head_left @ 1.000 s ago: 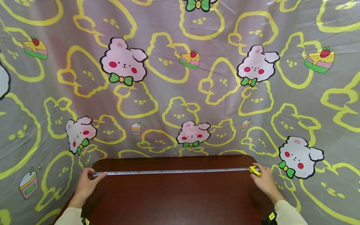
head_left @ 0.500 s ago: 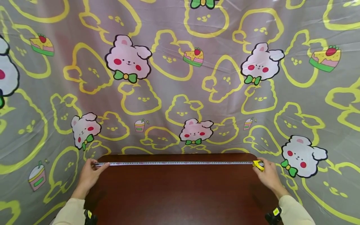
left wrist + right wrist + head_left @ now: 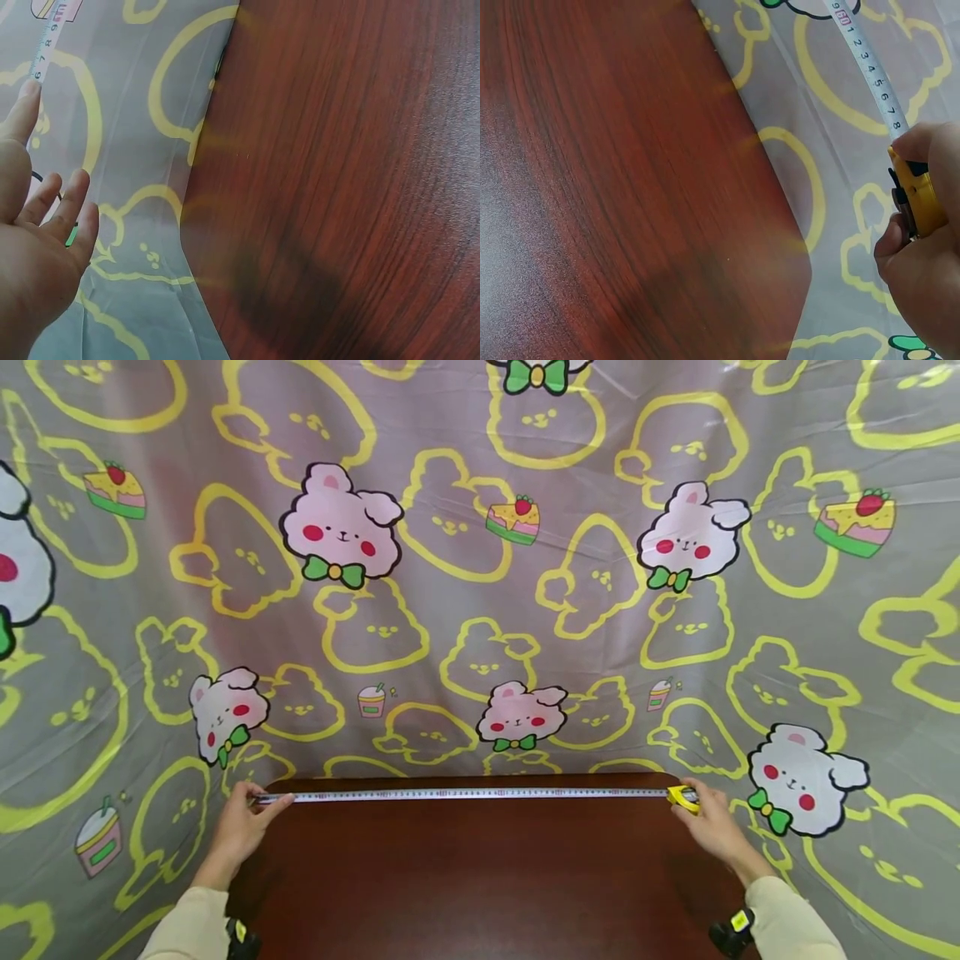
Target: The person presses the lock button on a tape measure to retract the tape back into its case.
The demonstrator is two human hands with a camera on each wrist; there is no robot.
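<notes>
A yellow tape measure (image 3: 684, 799) is gripped in my right hand (image 3: 711, 828) at the right end of the dark wooden table. From its case the white blade (image 3: 480, 794) runs out straight and level to the left, along the table's back edge in the head view. At the other end, my left hand (image 3: 240, 833) pinches the blade, its thumb (image 3: 28, 105) lying along the strip. The right wrist view shows the blade's printed numbers leaving the yellow case (image 3: 924, 196), beside the right thumb and fingers. The blade's very tip is hidden by the left hand.
The reddish-brown table (image 3: 480, 877) has rounded back corners. Grey cloth (image 3: 465, 593) printed with bunnies, cakes and cups hangs behind it and at both sides, close to both hands. Dark wrist cameras (image 3: 731, 933) sit by the light sleeves.
Over the past second both hands have carried the stretched blade farther toward the table's back edge. The head view has shifted slightly. Both grips look the same.
</notes>
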